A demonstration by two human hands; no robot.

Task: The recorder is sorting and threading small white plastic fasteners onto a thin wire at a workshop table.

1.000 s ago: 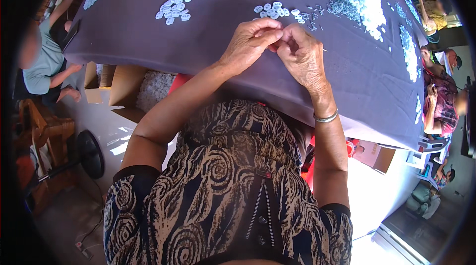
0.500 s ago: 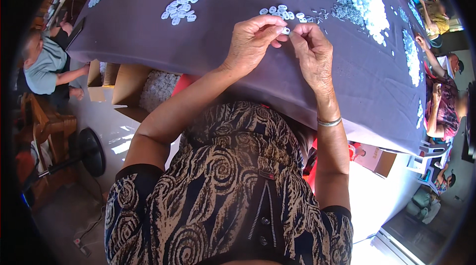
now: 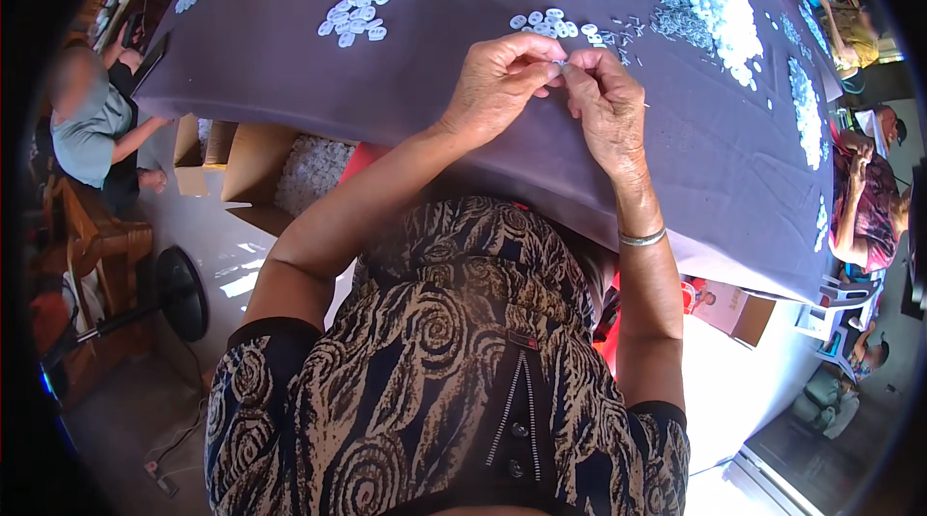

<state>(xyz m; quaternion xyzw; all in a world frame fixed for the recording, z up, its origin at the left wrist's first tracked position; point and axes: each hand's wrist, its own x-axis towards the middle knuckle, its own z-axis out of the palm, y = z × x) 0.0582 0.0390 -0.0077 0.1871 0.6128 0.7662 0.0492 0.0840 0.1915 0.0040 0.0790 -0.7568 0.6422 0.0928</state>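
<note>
My left hand (image 3: 492, 91) is closed in a pinch over the table's near side. A small white plastic piece (image 3: 559, 62) sits between its thumb and forefinger, mostly hidden by the fingertips. Up against it, my right hand (image 3: 612, 115) is pinched as well, its fingertips meeting the left ones; what they hold is too small and covered to make out. Just beyond the hands lies a small group of white oval plastic pieces (image 3: 553, 22), with thin metal pins (image 3: 626, 30) scattered to their right.
A dark cloth covers the table (image 3: 261, 62). Farther right spreads a big heap of white pieces (image 3: 719, 19) beside a pile of pins (image 3: 671, 19). Another cluster of white pieces (image 3: 354, 14) lies left. Below the edge stands a cardboard box (image 3: 253, 164) of white pieces. People sit at both sides.
My fingertips have closed together over the white piece, which showed more clearly before. The hands have otherwise hardly moved. The person at the left has shifted slightly.
</note>
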